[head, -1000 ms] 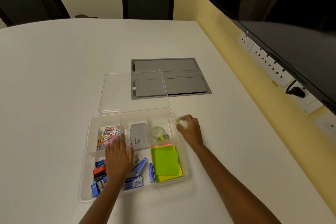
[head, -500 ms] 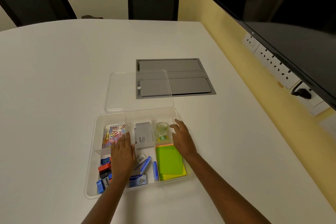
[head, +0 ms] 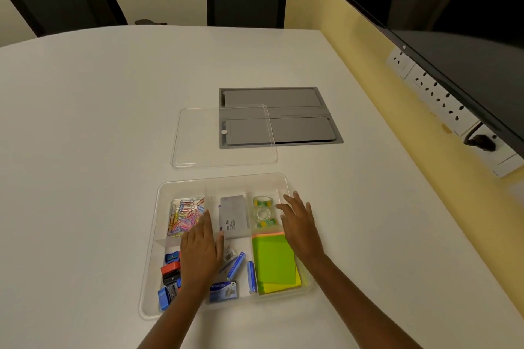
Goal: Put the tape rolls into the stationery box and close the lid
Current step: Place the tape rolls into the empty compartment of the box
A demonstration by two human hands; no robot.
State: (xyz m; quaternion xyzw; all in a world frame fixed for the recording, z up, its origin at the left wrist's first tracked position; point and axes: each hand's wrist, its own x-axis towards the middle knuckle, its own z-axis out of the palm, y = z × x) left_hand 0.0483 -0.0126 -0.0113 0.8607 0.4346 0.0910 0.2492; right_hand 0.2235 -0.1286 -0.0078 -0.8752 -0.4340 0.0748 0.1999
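The clear stationery box [head: 226,179] lies open on the white table near me. Three small tape rolls [head: 263,212] sit in a row in its back right compartment. My right hand [head: 301,224] hovers flat and empty just right of the rolls, fingers spread, over the box's right rim. My left hand [head: 200,253] rests palm down on the middle of the box, holding nothing. The clear lid [head: 224,136] lies flat on the table behind the box, apart from it.
The box also holds coloured paper clips [head: 184,215], a grey case [head: 233,216], green sticky notes [head: 274,261], sharpeners and staple packs. A grey floor panel [head: 297,116] sits in the table under the lid's right part. A wall with sockets runs along the right.
My right hand carried a tape roll from the table beside the box into the back right compartment, let it go and drew back slightly to the right. The left hand stayed put.
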